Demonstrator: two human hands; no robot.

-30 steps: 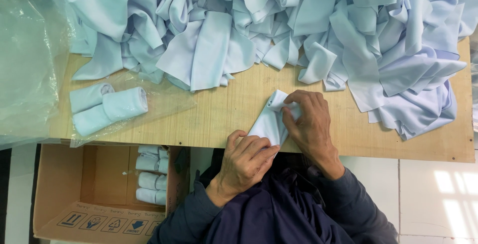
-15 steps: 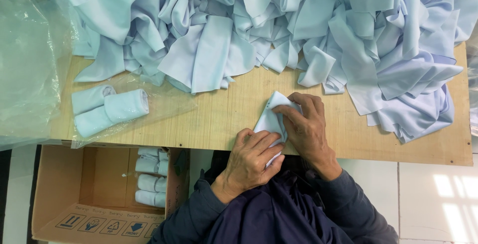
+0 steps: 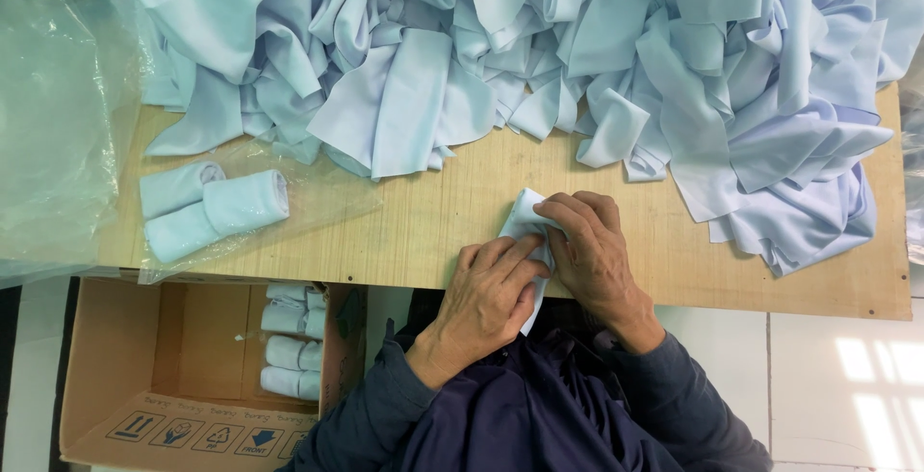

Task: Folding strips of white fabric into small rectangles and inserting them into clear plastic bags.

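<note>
Both my hands work one pale blue fabric strip (image 3: 521,216) at the near edge of the wooden table (image 3: 423,231). My left hand (image 3: 486,299) presses down on the strip's lower part, fingers curled over it. My right hand (image 3: 587,246) grips its upper part, fingertips pinching the folded end. Most of the strip is hidden under my hands. A large heap of the same pale blue strips (image 3: 539,58) covers the far side of the table.
Three rolled strips (image 3: 207,207) lie on a clear plastic sheet (image 3: 318,198) at the left. A big clear plastic bag (image 3: 53,116) sits at far left. Below the table, an open cardboard box (image 3: 144,366) holds several rolled strips (image 3: 289,342). White tiled floor lies at right.
My left hand has slid up and to the right over the strip, closer to my right hand. The strip has become more bunched and covered between both hands.
</note>
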